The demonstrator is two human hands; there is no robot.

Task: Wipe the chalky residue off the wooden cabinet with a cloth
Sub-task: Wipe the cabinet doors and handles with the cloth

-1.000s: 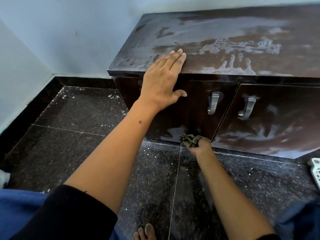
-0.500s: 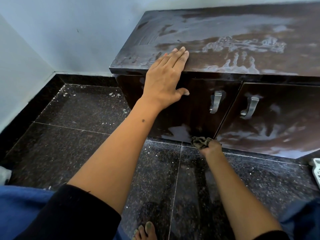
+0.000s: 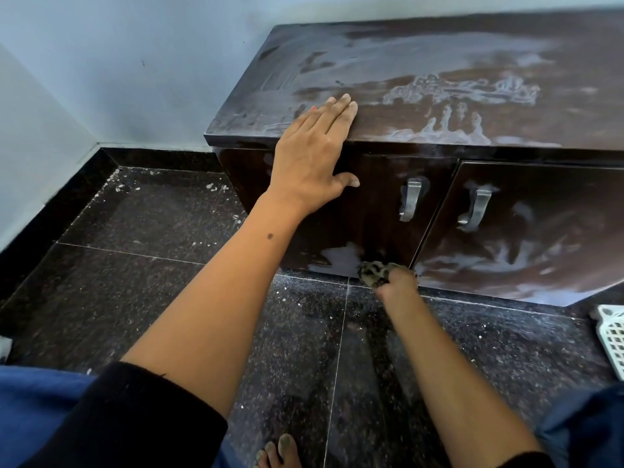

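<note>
Bare toes (image 3: 278,454) on the dark speckled stone floor (image 3: 152,282) down front. A bit further in, the right hand (image 3: 398,285) is clenched around a wadded dark grey cloth (image 3: 374,273), pushing it against the bottom edge of the dark brown wooden cabinet (image 3: 439,96)'s left door, right beside a chalky smear (image 3: 341,256). Higher up, the left hand (image 3: 312,157) lies flat with straight fingers over the top's front edge, holding nothing. White residue streaks the top behind it.
</note>
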